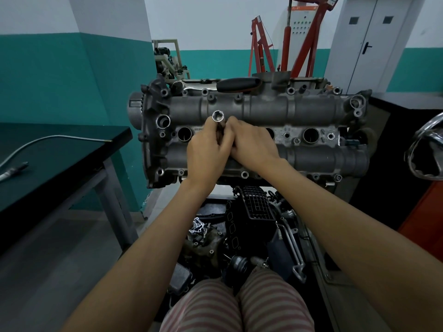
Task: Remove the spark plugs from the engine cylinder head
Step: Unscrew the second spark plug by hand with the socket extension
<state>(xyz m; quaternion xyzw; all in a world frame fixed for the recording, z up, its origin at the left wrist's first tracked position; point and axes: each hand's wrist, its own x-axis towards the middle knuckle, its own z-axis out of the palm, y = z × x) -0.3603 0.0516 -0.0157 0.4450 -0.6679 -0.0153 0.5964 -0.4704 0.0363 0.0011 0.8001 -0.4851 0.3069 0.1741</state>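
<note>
Spark plug socket [218, 116] stands over cylinder head [263, 109], hollow top end poking up above fingers, lower shaft hidden between both hands. Left hand [206, 149] fingers wrapped closed round socket shaft. Right hand [251, 144] pressed against it from right, fingers curled; actual grip hidden. Open plug wells [184, 134] flank hands. Spark plug itself not visible.

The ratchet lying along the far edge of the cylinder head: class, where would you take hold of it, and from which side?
Grip the ratchet by its black handle, coming down from above. It lies flat across the far edge of the cylinder head, the thick rounded handle pointing right and unobstructed; the slim chrome shank and head at the left sit among bosses, so probably harder to grasp.
</note>
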